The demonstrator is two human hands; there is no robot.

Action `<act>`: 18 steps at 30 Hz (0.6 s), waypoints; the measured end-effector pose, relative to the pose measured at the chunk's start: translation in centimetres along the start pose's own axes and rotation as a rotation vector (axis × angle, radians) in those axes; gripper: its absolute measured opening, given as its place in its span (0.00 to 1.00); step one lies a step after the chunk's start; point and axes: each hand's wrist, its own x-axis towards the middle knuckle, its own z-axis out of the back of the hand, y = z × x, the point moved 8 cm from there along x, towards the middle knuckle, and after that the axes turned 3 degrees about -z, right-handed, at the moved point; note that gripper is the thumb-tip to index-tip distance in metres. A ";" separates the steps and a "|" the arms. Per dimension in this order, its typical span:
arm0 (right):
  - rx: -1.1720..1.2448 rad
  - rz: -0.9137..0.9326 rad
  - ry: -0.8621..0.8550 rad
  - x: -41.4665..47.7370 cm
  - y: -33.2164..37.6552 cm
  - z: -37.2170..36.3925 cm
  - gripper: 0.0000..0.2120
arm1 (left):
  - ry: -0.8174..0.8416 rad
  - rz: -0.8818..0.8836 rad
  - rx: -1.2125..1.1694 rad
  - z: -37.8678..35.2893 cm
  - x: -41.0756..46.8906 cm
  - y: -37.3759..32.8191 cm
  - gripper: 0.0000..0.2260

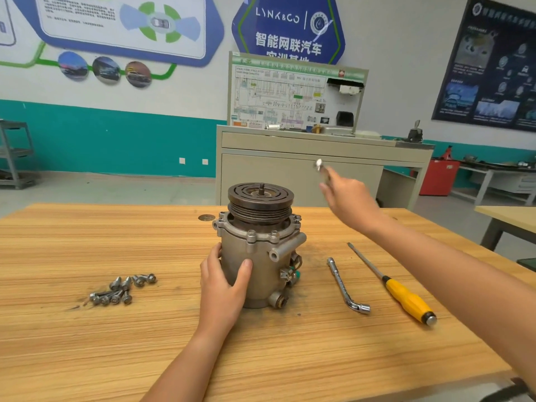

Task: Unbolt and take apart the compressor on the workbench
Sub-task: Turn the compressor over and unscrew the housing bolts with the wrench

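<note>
In the head view, the compressor [258,250] stands upright mid-counter [87,343] with a heap of bolts [121,290] lying loose to its left. The unbolting looks largely done, but the pulley and housing are still together, so the taking apart seems barely begun. The left hand [223,282] wraps the housing, thumb in front. The right hand [348,201] is raised beyond the pulley, pinching a small shiny piece [319,164] too blurred to identify. A wrench [346,285] and a screwdriver [400,291] lie to the right.

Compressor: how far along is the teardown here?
Done: loose grey bolts lie piled left of the upright silver-grey compressor. In hand: the left hand grips its body; the raised right hand pinches a small shiny piece, too blurred to identify. Left: the dark grooved pulley still sits on top; the chrome L-shaped wrench and yellow-handled screwdriver lie idle.
</note>
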 end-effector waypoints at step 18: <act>-0.500 0.050 0.445 -4.8 3.9 -0.4 0.12 | 0.000 -0.006 0.035 -0.1 0.0 0.1 0.28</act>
